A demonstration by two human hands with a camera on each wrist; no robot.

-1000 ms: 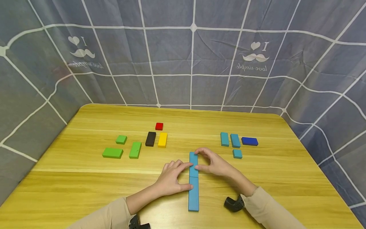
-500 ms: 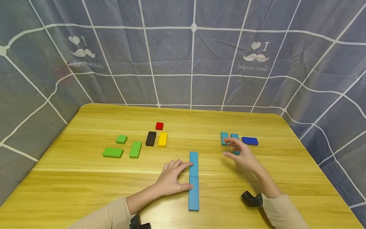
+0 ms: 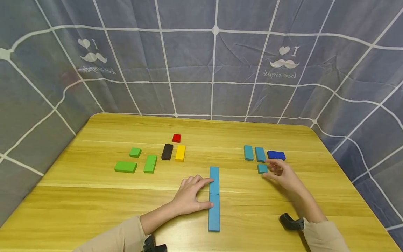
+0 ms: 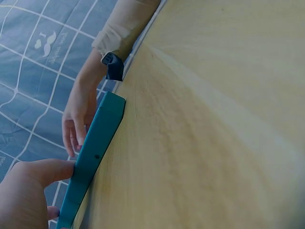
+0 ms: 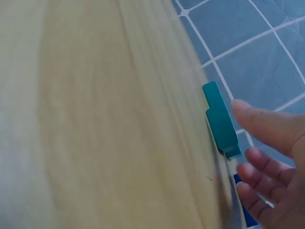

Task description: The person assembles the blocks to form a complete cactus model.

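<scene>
In the head view, two long light blue blocks lie end to end, a far one (image 3: 214, 189) and a near one (image 3: 214, 218). My left hand (image 3: 189, 197) rests beside them, its index fingertip on the far block and its thumb on the near one. The left wrist view shows that thumb against the blue block's side (image 4: 93, 152). My right hand (image 3: 287, 176) hovers at the right of a small light blue block (image 3: 262, 169), thumb and fingers apart around its right edge. From the right wrist, the fingers (image 5: 267, 171) hold nothing.
Behind the small block lie two light blue blocks (image 3: 248, 153) and a dark blue block (image 3: 276, 155). On the left are several green blocks (image 3: 125, 167), a black block (image 3: 167, 152), a yellow block (image 3: 180, 153) and a red block (image 3: 176, 138). A grey checked curtain (image 3: 189, 70) surrounds the table.
My right hand has left the far end of the blue row and moved right, past the light blue blocks, to the small one. The left hand keeps its place.
</scene>
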